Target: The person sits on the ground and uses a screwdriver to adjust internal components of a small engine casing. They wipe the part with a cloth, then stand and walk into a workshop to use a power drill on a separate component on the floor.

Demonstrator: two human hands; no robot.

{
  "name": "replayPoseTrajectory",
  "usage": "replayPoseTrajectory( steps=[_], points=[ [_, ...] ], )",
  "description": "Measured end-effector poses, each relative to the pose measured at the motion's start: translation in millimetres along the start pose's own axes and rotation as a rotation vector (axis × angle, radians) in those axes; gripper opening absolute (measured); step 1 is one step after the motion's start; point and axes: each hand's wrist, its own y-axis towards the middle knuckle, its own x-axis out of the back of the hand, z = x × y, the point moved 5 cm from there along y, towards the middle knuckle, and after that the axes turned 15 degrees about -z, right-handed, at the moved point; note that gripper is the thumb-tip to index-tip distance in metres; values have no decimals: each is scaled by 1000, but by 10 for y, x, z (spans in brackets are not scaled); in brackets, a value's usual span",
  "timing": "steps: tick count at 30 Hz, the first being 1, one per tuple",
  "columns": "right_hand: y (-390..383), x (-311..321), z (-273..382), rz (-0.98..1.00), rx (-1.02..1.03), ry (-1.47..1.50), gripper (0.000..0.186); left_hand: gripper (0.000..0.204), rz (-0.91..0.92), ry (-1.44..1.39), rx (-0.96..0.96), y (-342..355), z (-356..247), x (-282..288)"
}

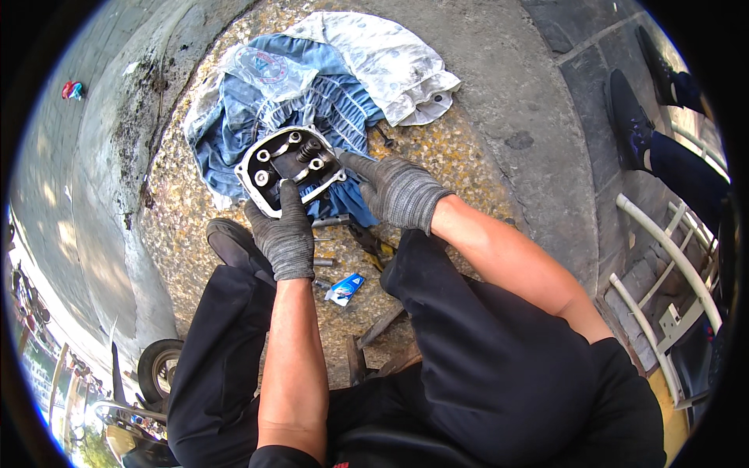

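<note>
A metal engine cylinder head (pixel 290 166), open side up with dark oily valve parts inside, is held over a crumpled blue cloth (pixel 226 129). My left hand (pixel 282 238), in a grey knit glove, grips its near left edge, the thumb laid over the rim. Gloved the same way, my right hand (pixel 399 190) holds the right edge, its fingertips partly hidden at the casting. A white printed cloth (pixel 382 66) lies against the blue one on the far side.
Between my feet lie yellow-and-black-handled pliers (pixel 378 248), a short metal tube (pixel 324 262) and a blue-and-white packet (pixel 345 289). A wooden piece (pixel 381 324) is close below. Another person's shoe (pixel 627 117) and a metal frame (pixel 669 253) stand right; a wheel (pixel 161 370) is at lower left.
</note>
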Motion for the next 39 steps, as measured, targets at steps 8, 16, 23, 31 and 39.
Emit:
replayPoseTrajectory(
  steps=[8,16,23,31,39],
  points=[
    [264,-59,-8,-31,77,-37,57,55,3,-51,52,-82,-133,10],
    [272,1,40,-93,109,-2,52,58,1,76,-17,57,-17,18],
    [452,-10,75,-147,203,-45,49,58,16,14,-52,56,-9,20],
    [543,9,103,-138,224,-79,49,55,48,-80,11,164,98,1],
    [624,-8,170,-146,272,-68,47,54,60,-16,-70,218,104,23]
  ],
)
